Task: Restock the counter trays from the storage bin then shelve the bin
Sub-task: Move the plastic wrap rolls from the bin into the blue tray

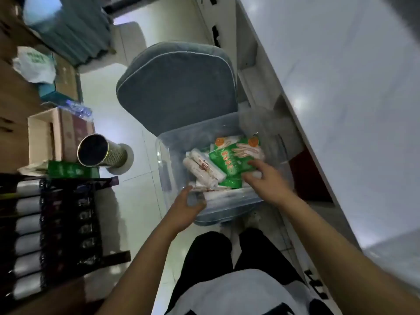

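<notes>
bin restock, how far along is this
Early on. The clear bin sits open, resting on a grey chair, still holding green packets and white rolls. Left hand is at the near rim, right hand on the packets. Trays aren't visible; shelving remains.

Dim, soft-focus view — glare on the counter [341,92], edges warped and blurred.

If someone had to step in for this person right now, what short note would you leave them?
Left hand: at the near rim of the clear storage bin, fingers on small wrapped items; grip unclear.
Right hand: inside the bin, fingers on the green packets; grip unclear.
White rolls lie beside the packets.
The bin sits by a grey cushioned chair.
Done: bin is open.
Left: carry stock to the counter trays (out of view), then shelve the bin.
</notes>
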{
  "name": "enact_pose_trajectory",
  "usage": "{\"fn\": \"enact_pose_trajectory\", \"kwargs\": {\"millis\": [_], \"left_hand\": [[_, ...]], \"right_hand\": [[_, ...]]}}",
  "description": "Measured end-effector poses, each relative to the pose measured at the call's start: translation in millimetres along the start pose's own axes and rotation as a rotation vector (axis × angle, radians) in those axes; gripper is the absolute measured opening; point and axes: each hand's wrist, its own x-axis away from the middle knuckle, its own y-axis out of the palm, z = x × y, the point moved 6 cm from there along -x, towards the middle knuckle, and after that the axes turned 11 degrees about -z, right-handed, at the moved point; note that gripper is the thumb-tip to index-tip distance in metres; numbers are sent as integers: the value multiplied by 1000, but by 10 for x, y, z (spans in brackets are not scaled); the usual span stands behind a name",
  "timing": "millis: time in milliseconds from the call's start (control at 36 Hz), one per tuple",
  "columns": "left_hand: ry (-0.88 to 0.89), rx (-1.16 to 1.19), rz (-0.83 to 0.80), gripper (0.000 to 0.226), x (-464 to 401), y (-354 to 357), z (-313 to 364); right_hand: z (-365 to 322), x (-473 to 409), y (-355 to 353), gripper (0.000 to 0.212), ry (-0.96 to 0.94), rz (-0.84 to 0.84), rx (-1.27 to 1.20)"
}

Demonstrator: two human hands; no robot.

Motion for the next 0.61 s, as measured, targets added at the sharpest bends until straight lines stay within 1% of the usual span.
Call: {"fn": "enact_pose_trajectory", "kwargs": {"millis": [83, 139, 167, 194, 250, 278, 333, 361, 417, 472, 556, 611], "left_hand": [[-116, 135, 33, 56, -235, 10, -190], [-160, 216, 40, 61, -458, 41, -304], [-177, 257, 43, 59, -565, 45, -337], [-193, 305, 56, 51, -691, 34, -387], [-217, 378, 95, 26, -943, -1, -458], [-239, 419, 116, 20, -1067, -18, -499], [-298, 506, 133, 17, -1315, -31, -618], [-328, 540, 133, 24, -1437, -29, -692], [-386, 601, 143, 45, -1695, -29, -874], [-429, 663, 154, 56, -1917, -10, -1015], [-473, 742, 165, 64, -2184, 63, -1129], [-477, 772, 190, 64, -2327, 121, -1143]], "right_hand": [[94, -110, 137, 53, 69, -65, 72], [226, -155, 248, 53, 132, -117, 134], [286, -180, 305, 54, 159, -136, 160], [331, -206, 358, 55, 178, -154, 186], [399, -262, 444, 54, 197, -159, 232], [432, -293, 479, 53, 201, -152, 239], [469, -366, 545, 50, 206, -137, 247], [484, -408, 576, 48, 213, -134, 249], [510, -509, 643, 46, 224, -124, 242], [524, -598, 689, 45, 229, -107, 232], [530, -682, 747, 43, 220, -91, 186], [533, -705, 761, 40, 203, -66, 159]]}}
